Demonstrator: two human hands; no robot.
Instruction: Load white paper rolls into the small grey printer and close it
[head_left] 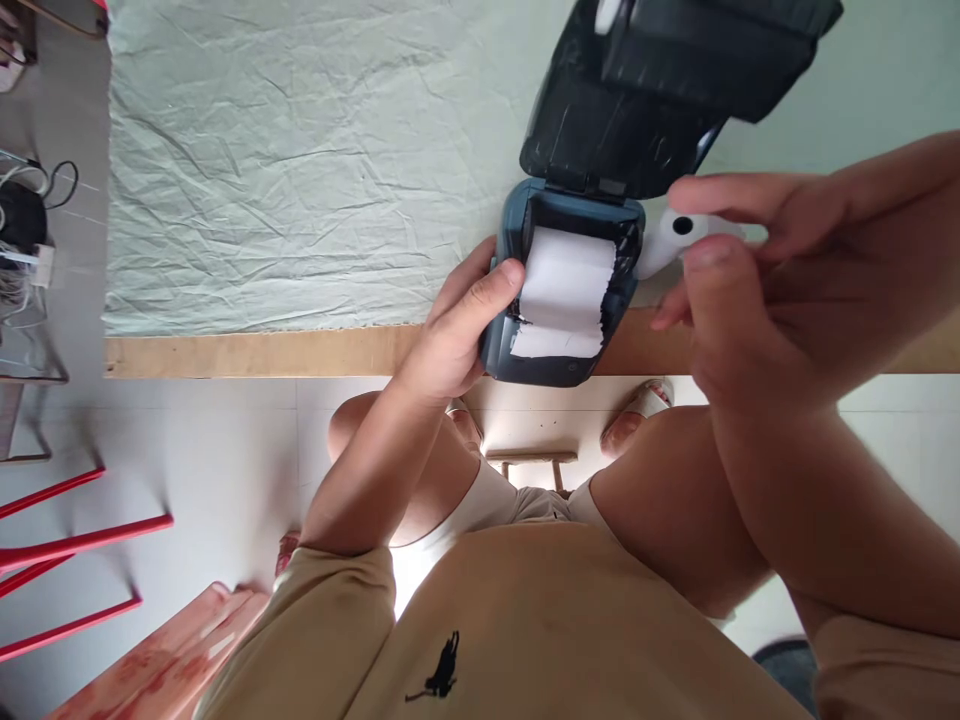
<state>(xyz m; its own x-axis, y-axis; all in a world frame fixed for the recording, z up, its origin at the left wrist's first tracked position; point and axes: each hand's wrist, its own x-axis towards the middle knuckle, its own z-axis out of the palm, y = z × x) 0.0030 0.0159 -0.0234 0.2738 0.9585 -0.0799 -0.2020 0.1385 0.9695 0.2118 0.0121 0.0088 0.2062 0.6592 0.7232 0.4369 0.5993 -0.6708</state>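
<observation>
A small dark blue printer sits at the table's near edge with its black lid flipped up. White paper lies across its open bay, torn at the lower end. My left hand grips the printer's left side, thumb on the rim beside the paper. My right hand, close to the camera, pinches a white paper roll with a dark core hole, just to the right of the printer.
A wrinkled pale green cloth covers the table, whose wooden edge shows below it. Cables and a dark object lie at the far left. Red bars stand at the lower left. My knees are below the table.
</observation>
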